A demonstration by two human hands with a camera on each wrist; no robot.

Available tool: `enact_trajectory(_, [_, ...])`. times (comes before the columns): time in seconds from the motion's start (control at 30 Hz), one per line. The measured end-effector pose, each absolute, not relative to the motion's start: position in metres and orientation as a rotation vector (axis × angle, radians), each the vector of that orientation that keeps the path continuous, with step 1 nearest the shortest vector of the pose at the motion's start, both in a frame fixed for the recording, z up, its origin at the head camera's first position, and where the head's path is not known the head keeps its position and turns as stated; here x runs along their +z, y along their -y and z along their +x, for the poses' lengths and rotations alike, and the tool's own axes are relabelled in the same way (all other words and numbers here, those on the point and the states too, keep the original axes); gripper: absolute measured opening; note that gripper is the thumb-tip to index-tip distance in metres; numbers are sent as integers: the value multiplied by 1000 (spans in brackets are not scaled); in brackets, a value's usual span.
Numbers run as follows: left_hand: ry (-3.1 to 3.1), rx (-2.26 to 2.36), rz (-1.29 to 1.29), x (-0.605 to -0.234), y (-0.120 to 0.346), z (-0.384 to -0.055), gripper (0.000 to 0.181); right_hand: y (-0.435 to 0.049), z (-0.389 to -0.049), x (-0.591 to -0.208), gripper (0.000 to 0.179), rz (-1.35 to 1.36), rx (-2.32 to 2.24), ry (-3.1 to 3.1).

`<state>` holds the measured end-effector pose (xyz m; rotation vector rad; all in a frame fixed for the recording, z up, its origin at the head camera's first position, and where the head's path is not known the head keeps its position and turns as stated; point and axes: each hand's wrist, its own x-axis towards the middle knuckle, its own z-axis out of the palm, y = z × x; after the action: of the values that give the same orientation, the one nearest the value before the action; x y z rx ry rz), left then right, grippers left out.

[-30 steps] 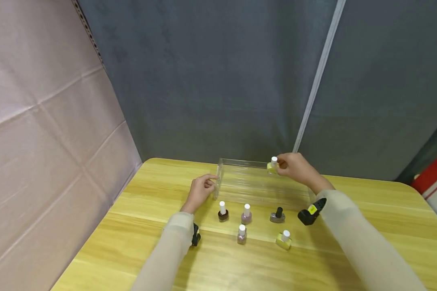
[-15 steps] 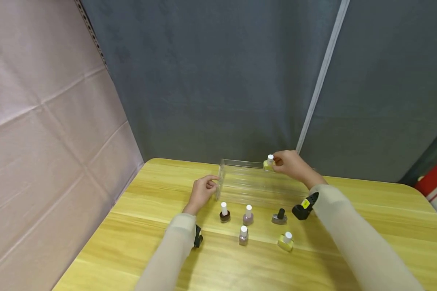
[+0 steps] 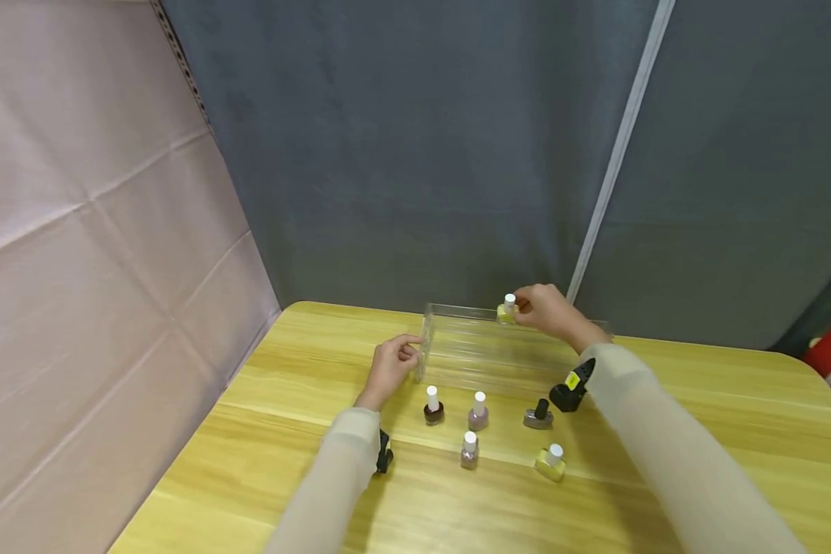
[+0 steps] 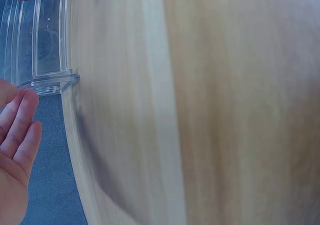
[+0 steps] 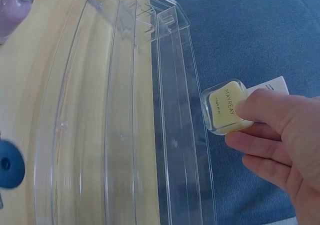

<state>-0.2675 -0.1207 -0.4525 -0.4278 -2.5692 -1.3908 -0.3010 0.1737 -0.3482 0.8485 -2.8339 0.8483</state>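
Observation:
My right hand pinches a yellow nail polish bottle with a white cap between thumb and fingers. It holds the bottle upright at the back top edge of a clear stepped rack. In the right wrist view, thumb and fingers cover part of the bottle's cap side. At the rack's left end, my left hand grips the end panel with thumb and fingertips; the left wrist view shows the rack's corner beside them. In front of the rack stand a dark nail polish bottle and a lilac one.
Also on the wooden table stand a black-capped bottle, a glittery mauve bottle and a second yellow bottle. A grey curtain hangs behind the table, and a pale cloth wall is on the left.
My right hand has carried the yellow nail polish bottle a little leftward along the rack's back edge. The left hand stays at the rack's left end; the view has shifted slightly.

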Motion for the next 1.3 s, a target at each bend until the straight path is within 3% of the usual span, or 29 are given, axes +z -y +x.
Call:
enact_trajectory(0.43, [2566, -1386, -409, -451, 119, -262, 24, -156, -309, -352, 23, 802, 852, 2854])
enact_trajectory(1.3, [2583, -1358, -399, -452, 114, -259, 25, -146, -317, -361, 15, 821, 862, 2833])
